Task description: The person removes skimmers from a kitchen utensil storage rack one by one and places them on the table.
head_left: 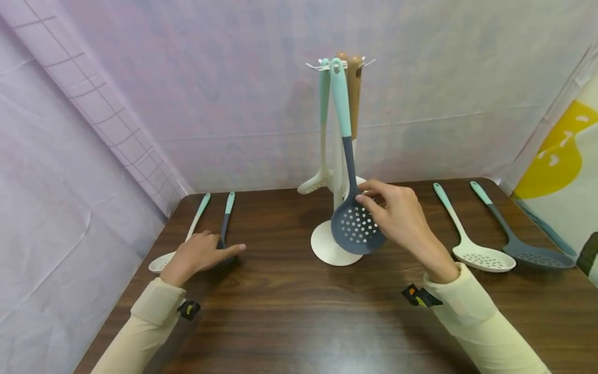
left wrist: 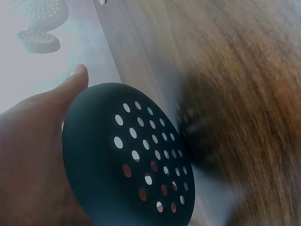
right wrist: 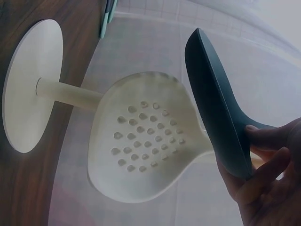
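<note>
My right hand [head_left: 397, 213] pinches a dark grey skimmer [head_left: 357, 228] with a mint handle, thumb and fingers where neck meets head. The handle's top loop is level with the hooks of a white utensil stand [head_left: 327, 254]. In the right wrist view, the skimmer's head [right wrist: 214, 103] is seen edge-on beside a hanging white slotted turner [right wrist: 141, 141]. At the left, my left hand [head_left: 201, 254] lies over another dark skimmer [head_left: 225, 226], its thumb stretched out to the side. The perforated head [left wrist: 94, 150] hides its fingers in the left wrist view.
A white utensil [head_left: 191, 226] with a mint handle lies beside my left hand. At the right lie a white slotted utensil [head_left: 486, 255] and a dark slotted one [head_left: 537, 254]. Brown-handled utensils [head_left: 355, 98] and a white, mint-handled one [head_left: 322, 176] hang on the stand.
</note>
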Tool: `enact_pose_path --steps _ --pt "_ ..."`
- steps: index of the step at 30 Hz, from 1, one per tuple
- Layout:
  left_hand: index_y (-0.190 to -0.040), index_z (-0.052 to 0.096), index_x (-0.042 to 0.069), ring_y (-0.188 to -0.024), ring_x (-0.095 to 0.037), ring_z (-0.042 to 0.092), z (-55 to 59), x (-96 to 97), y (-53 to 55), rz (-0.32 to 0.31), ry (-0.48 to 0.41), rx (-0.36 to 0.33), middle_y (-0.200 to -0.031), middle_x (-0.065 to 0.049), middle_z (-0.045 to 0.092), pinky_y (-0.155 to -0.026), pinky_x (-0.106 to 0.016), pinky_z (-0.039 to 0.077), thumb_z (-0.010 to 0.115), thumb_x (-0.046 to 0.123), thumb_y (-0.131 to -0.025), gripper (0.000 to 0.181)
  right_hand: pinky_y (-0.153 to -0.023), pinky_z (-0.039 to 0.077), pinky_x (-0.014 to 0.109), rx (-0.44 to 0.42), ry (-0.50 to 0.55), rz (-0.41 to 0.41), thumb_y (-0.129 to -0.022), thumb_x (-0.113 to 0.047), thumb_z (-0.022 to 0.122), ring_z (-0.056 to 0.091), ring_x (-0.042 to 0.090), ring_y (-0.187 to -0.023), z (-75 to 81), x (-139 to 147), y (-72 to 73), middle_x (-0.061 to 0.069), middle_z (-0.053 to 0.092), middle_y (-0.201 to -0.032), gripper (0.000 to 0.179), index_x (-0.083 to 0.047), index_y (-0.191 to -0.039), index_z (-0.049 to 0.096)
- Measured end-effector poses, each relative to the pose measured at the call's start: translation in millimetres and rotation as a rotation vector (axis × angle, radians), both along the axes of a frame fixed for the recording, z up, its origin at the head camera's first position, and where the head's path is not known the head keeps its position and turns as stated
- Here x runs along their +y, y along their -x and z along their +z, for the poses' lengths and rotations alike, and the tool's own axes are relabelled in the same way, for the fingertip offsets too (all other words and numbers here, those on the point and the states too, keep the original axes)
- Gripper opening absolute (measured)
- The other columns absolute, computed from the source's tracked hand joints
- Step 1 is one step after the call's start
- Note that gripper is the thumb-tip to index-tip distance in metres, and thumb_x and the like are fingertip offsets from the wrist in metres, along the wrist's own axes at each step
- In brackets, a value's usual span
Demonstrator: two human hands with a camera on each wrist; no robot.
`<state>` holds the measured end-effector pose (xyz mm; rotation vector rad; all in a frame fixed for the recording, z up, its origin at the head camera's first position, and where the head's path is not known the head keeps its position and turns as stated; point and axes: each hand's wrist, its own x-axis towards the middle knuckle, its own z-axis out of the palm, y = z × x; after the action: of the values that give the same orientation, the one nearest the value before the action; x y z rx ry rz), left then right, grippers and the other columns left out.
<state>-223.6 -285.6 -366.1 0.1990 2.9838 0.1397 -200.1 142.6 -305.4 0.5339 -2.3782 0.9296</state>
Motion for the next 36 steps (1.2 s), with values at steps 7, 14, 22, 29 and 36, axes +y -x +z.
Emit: enact_pose_path --steps 7,14,22,29,36 --pt "-0.131 0.063 -0.01 -0.113 -0.051 0.063 -0.7 0.0 -0.4 -0.007 0.002 -0.017 -0.135 -0.035 0.058 -0.091 -0.065 0.053 0.041 0.085 -0.092 0.105 -0.065 0.054 0.042 0.029 -0.016 0.001 -0.095 -0.01 0.074 0.073 0.025 -0.07 2.4 1 -3.3 0.016 0.08 -0.09 0.011 -0.006 -0.105 0.078" --pt "-0.137 0.059 -0.011 -0.119 -0.054 0.059 -3.6 -0.3 -2.6 -0.005 0.003 -0.024 -0.138 -0.037 0.056 -0.096 -0.067 0.05 0.04 0.084 -0.093 0.107 -0.064 0.054 0.036 0.006 -0.031 0.015 -0.095 -0.011 0.074 0.073 0.022 -0.068 6.6 0 -11.5 0.014 0.08 -0.089 0.01 -0.007 -0.104 0.077" --pt "-0.137 0.06 -0.01 -0.116 -0.053 0.061 -3.3 -0.6 -3.7 -0.001 0.004 -0.008 -0.137 -0.036 0.058 -0.092 -0.067 0.051 0.039 0.084 -0.093 0.105 -0.058 0.059 0.038 -0.006 -0.013 0.03 -0.093 -0.009 0.075 0.078 0.023 -0.071 15.0 -3 -28.5 0.011 0.081 -0.092 0.007 -0.01 -0.099 0.079" --pt "-0.137 0.059 -0.009 -0.116 -0.053 0.061 -1.4 0.2 -3.3 -0.002 0.016 -0.01 -0.137 -0.035 0.058 -0.09 -0.068 0.052 0.037 0.084 -0.094 0.105 -0.035 0.046 0.021 -0.085 0.024 0.084 -0.094 -0.007 0.074 0.076 0.021 -0.061 20.0 -3 -38.9 0.014 0.08 -0.092 0.007 -0.009 -0.101 0.076" --pt "-0.142 0.055 -0.01 -0.12 -0.055 0.058 -0.2 2.0 -3.1 0.006 0.0 -0.008 -0.141 -0.036 0.054 -0.093 -0.07 0.049 0.036 0.084 -0.094 0.107 -0.038 0.05 0.025 -0.173 0.054 0.092 -0.096 -0.006 0.073 0.078 0.029 -0.076 27.3 3 -40.2 0.018 0.079 -0.099 0.008 -0.004 -0.104 0.074"
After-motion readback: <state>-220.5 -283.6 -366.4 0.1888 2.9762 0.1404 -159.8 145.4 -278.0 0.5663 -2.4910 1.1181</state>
